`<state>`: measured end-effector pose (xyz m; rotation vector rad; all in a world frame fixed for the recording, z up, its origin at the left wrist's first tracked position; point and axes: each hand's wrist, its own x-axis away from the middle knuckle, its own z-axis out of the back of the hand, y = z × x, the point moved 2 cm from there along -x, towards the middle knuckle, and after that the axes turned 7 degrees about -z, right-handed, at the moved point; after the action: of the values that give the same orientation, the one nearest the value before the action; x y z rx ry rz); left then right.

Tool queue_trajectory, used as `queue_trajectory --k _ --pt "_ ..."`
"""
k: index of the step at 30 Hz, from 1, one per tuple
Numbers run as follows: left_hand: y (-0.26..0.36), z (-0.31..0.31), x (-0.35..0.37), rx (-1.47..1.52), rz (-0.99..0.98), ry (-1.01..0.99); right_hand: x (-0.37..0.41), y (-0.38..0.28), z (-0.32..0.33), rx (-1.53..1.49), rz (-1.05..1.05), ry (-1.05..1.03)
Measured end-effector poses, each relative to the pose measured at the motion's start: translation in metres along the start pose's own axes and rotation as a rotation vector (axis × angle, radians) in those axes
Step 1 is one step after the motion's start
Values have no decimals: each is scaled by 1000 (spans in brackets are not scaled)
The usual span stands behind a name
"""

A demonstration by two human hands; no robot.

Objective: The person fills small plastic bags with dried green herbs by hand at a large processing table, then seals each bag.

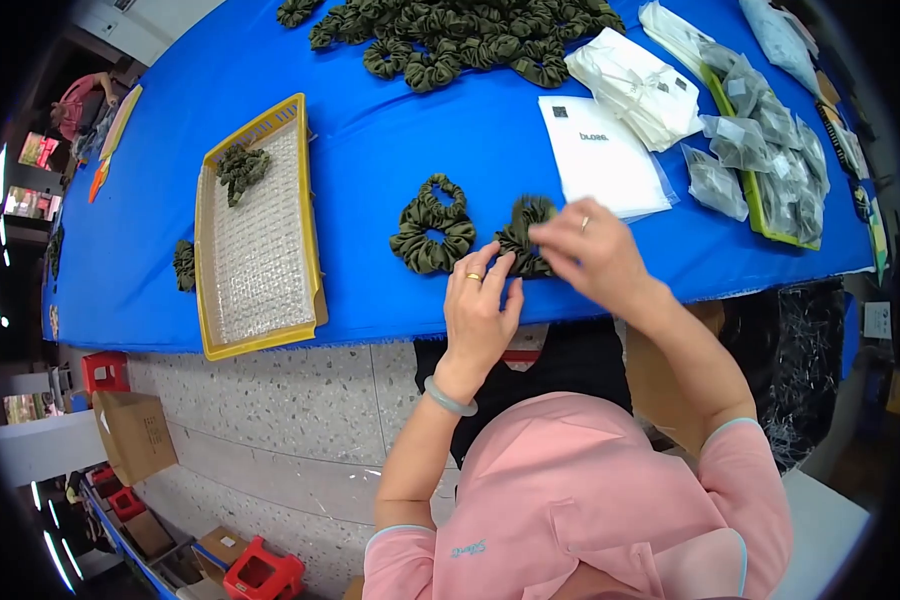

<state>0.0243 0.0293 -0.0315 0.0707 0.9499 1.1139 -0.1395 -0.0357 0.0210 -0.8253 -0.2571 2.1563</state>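
A dark green scrunchie (pixel 526 222) lies on the blue cloth, right in front of both hands, its upper part smeared by motion. At its right side, the curled fingers of my right hand (pixel 598 252) are closed on the fabric, with the fingertips blurred. My left hand (pixel 482 305) reaches the scrunchie's lower left edge, fingertips against it and thumb held apart. Just left of these lie two more green scrunchies, a larger one (pixel 410 240) and a smaller one (pixel 452 190) above it, overlapping in this view.
A yellow tray (pixel 312 250) lined with bubble wrap holds a scrunchie (pixel 240 172). Many scrunchies (pixel 460 40) are heaped at the far edge. White printed bags (pixel 610 150) lie at the right, near a green tray (pixel 752 205) of packed pouches. Another person (pixel 75 105) is at the far left.
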Motion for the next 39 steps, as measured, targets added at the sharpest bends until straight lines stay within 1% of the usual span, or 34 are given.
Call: queue_trajectory --k 1,4,6,9,12,16,18,19,21,23,24,26,27,28,29,31,34,36,38,39 --pt "-1 0 0 8 7 7 14 0 -4 78 51 -74" --pt "-2 2 -15 49 16 48 24 -8 -9 111 59 -18" --pt "-3 5 -28 80 33 92 31 -2 -16 182 37 -83" --pt "-8 4 -66 93 27 41 39 8 -27 254 56 -25" --pt "-10 1 -90 105 6 -11 39 11 -22 226 40 -9" --pt "7 -6 -88 98 -60 -43 31 7 7 -90 -24 84" --pt "12 -8 -83 120 -48 -24 26 33 28 -57 -114 112" --pt "13 -6 -78 128 -20 1 22 51 34 -51 -114 118" --pt "14 2 -67 131 42 60 5 93 40 115 -332 183" --pt "10 7 -55 124 55 74 -21 114 38 109 -322 209" --pt "7 6 -49 131 68 77 -33 127 33 148 -326 162" --pt "4 3 -40 157 91 73 -51 135 31 107 -360 152" --pt "4 4 -37 172 78 71 -59 131 35 177 -434 108" --pt "3 7 -30 174 107 82 -62 125 42 244 -510 60" --pt "1 10 -24 174 136 91 -57 121 49 255 -522 67" --pt "-3 14 -15 172 201 108 -40 122 64 592 -561 47" --pt "-10 8 -7 186 181 103 5 156 87 686 -597 21" --pt "-10 5 -7 161 119 104 42 178 102 811 -705 -88" --pt "-11 2 -7 162 116 115 50 167 127 627 -906 -223" --pt "-12 1 -6 152 115 123 46 167 133 631 -906 -226"
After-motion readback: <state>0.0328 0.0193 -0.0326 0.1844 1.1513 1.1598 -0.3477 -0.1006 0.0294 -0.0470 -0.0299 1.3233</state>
